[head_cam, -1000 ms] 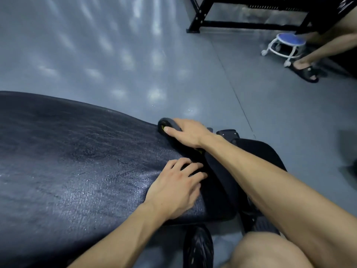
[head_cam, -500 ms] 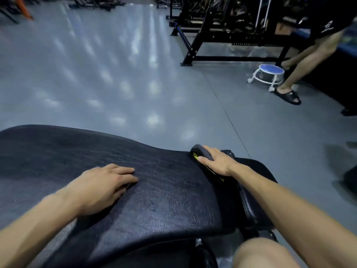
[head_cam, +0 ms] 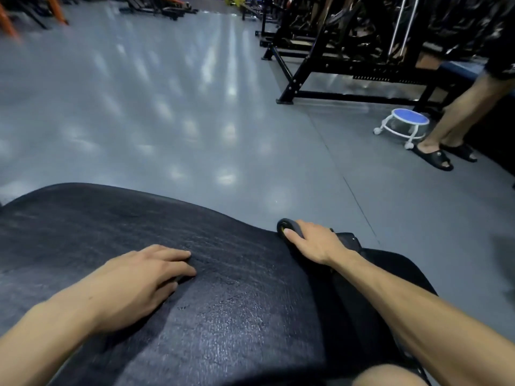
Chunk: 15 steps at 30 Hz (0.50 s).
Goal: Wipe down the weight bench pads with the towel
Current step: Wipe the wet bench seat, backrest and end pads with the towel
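Observation:
A long black textured bench pad (head_cam: 237, 302) fills the lower part of the view. My left hand (head_cam: 139, 280) lies flat, palm down, on its top surface and holds nothing. My right hand (head_cam: 315, 243) grips a round black knob with a yellow mark (head_cam: 283, 226) at the pad's far right edge. A second dark pad (head_cam: 390, 264) sits just behind my right wrist. No towel is in view.
Glossy grey floor stretches ahead. A black steel rack (head_cam: 334, 79) stands at the upper right, with a small blue-topped wheeled stool (head_cam: 404, 121) before it. Another person's legs in black slippers (head_cam: 457, 115) stand beside the stool. My knee (head_cam: 390, 376) shows at the bottom.
My left hand has slid left along the pad, away from my right hand. My right hand has kept its hold on the knob. The view has tilted up toward the room.

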Motion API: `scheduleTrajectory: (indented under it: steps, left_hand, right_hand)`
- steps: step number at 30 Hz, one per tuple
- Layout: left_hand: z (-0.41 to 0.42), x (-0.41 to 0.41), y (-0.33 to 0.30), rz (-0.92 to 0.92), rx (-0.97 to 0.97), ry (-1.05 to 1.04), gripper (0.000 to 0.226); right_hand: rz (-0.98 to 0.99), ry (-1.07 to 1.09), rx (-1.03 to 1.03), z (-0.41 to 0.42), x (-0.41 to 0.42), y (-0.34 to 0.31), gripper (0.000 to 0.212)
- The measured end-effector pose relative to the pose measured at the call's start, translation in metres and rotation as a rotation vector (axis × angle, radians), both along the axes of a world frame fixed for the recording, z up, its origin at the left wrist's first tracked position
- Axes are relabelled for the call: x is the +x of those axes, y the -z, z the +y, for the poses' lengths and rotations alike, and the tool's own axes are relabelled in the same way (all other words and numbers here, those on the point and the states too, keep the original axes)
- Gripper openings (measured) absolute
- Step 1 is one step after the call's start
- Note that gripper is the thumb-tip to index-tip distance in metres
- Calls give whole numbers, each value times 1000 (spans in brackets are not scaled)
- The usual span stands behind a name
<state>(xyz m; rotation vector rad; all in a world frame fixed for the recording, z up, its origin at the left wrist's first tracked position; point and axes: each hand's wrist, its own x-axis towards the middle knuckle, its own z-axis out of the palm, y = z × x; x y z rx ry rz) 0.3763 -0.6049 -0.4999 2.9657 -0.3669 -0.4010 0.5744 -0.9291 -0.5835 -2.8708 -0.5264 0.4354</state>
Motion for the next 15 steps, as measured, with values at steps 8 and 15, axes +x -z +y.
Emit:
scheduleTrajectory:
  steps: [8, 15]
  left_hand:
    - [15, 6, -7, -26, -9, -30, 38]
    - [54, -5, -11, -29, -68, -77, 36]
  right_hand:
    - [116, -234, 220, 120, -5, -21, 59]
    - [167, 43, 17, 20, 19, -8, 58]
